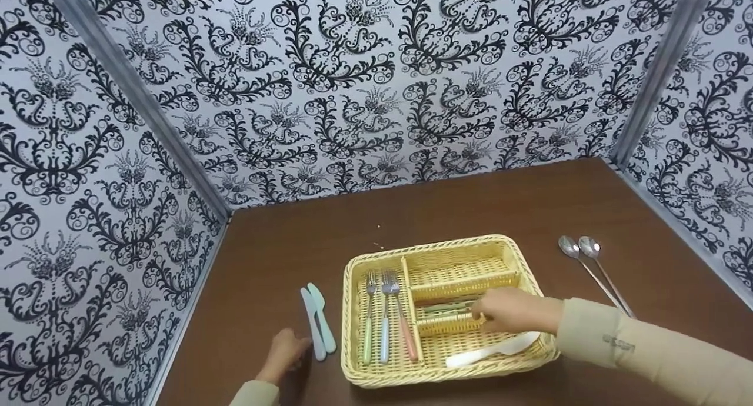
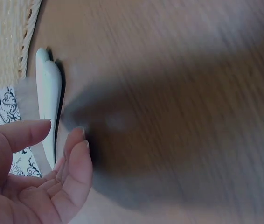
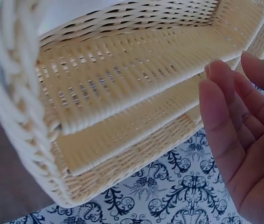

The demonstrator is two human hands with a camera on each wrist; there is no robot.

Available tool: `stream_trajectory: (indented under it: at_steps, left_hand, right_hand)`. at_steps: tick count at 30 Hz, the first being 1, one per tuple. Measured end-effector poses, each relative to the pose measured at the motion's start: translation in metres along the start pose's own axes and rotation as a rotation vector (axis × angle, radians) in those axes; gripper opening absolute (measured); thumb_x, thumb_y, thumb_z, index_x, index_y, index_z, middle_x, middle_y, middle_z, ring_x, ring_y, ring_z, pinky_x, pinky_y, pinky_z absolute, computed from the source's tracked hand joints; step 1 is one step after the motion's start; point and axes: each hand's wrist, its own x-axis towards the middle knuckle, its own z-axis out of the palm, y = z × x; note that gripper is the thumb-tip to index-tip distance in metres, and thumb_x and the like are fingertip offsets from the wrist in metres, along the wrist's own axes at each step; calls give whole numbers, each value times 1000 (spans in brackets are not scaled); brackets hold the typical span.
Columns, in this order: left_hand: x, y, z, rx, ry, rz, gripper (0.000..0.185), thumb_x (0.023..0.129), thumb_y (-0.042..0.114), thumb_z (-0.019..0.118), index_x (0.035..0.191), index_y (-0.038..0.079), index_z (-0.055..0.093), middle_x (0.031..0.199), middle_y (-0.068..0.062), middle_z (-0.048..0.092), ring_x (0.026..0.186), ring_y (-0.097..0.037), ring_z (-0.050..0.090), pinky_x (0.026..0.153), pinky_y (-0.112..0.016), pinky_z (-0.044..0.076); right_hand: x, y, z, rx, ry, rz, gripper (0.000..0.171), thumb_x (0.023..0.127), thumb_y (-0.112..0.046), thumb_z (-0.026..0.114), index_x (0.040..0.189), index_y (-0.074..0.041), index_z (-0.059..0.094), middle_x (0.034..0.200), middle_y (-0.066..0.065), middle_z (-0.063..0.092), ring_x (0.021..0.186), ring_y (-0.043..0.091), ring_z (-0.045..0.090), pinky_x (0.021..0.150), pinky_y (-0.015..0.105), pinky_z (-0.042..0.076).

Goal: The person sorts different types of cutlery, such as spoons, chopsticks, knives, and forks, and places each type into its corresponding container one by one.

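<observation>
Left hand [image 1: 282,354], fingers relaxed and apart, holding nothing, at the table's [image 1: 282,247] near edge; two pastel knives [image 1: 318,322] lie just right of its fingertips, long axes running front to back, beside the wicker cutlery tray [image 1: 353,312]. Right hand [image 1: 510,310], fingers loosely apart, over the tray's middle divider. Tray's left compartment: three forks [image 1: 385,318]. Near compartment: white utensil [image 1: 491,350]. Two spoons [image 1: 591,270] near the table's right edge.
</observation>
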Motion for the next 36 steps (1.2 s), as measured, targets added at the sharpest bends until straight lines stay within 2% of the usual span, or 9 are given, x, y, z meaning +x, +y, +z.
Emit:
stream_trajectory:
  at_steps: [5,9,12,17,24,29,31,33,36]
  left_hand:
    - [-1,2,3,-11,-9,10,27,86,3,53,101,-19,47,61,-6,46,49,-15,49,46,-26,44]
    - [0,4,6,4,14,33,15,85,3,52,81,-11,53,57,-5,46,47,-15,53,45,-29,48]
    - [2,6,9,10,18,39,21,83,6,53,62,2,49,52,-3,47,45,-16,55,44,-30,49]
    - [4,12,13,22,15,13,22,78,4,54,57,6,49,52,-6,52,45,-17,55,43,-29,48]
    - [10,12,13,-6,19,-60,13,79,5,59,75,-7,56,63,-12,55,51,-21,58,47,-32,51]
    - [13,7,11,-92,18,-84,38,75,6,65,98,-19,49,79,-20,53,63,-27,61,53,-37,54]
    - [14,5,9,-121,7,-76,32,75,7,65,90,-15,49,75,-15,50,63,-25,60,54,-37,54]
    - [14,4,7,-148,3,-47,20,75,7,64,75,-5,49,66,-8,46,57,-20,56,52,-35,53]
    - [14,7,1,-186,11,40,27,77,8,62,60,9,41,55,2,40,48,-12,46,47,-28,48]
  right_hand:
    - [-6,6,-1,11,41,-3,11,71,-3,65,82,-3,67,66,0,61,52,2,43,48,21,41]
    - [-9,11,-2,35,35,28,15,73,-1,61,86,-2,67,69,0,61,55,2,45,50,22,41]
    - [-10,13,-2,30,36,33,17,74,-2,59,89,-2,68,73,2,64,59,3,49,53,23,45]
    - [-9,16,-6,52,71,33,14,77,-3,60,88,-3,68,77,4,67,64,9,58,58,26,49]
    - [-12,22,-14,95,101,88,10,82,-7,61,89,-7,67,77,1,66,66,8,59,58,26,48]
    - [-13,23,-18,102,112,107,9,82,-8,60,88,-8,67,76,1,66,66,8,58,60,27,49]
    - [-13,24,-18,105,116,114,10,82,-7,60,88,-8,67,77,1,67,68,10,60,61,29,50]
    - [-13,24,-19,111,122,121,11,81,-6,60,88,-7,67,78,1,67,69,10,60,63,30,50]
    - [-14,24,-19,111,126,121,10,81,-6,60,87,-8,67,77,1,67,68,9,60,62,30,50]
